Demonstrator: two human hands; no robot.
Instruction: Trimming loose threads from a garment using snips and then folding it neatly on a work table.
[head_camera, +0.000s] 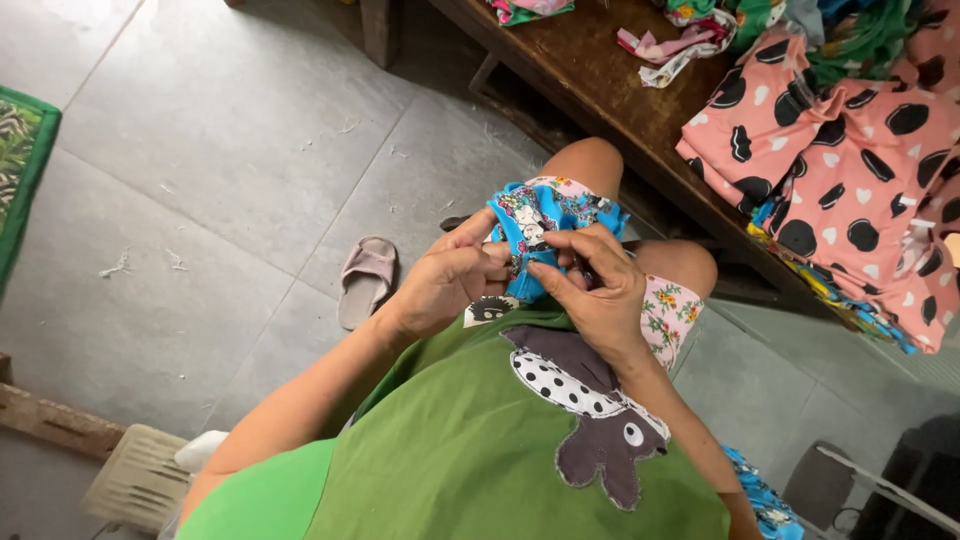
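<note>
Both hands on the small blue cartoon-print fabric piece (545, 225), bunched over my lap, just above my knees. My left hand (445, 280) is closed, pinching its near edge between thumb and fingers. My right hand (600, 290) is closed on the same edge, fingertips (545, 270) touching the left's. The pink black-dotted cloth (840, 160) is heaped at the near edge of the brown wooden bench (590, 70), well apart. A pale pink slipper (365, 280) lies on the grey tile floor (220, 150).
</note>
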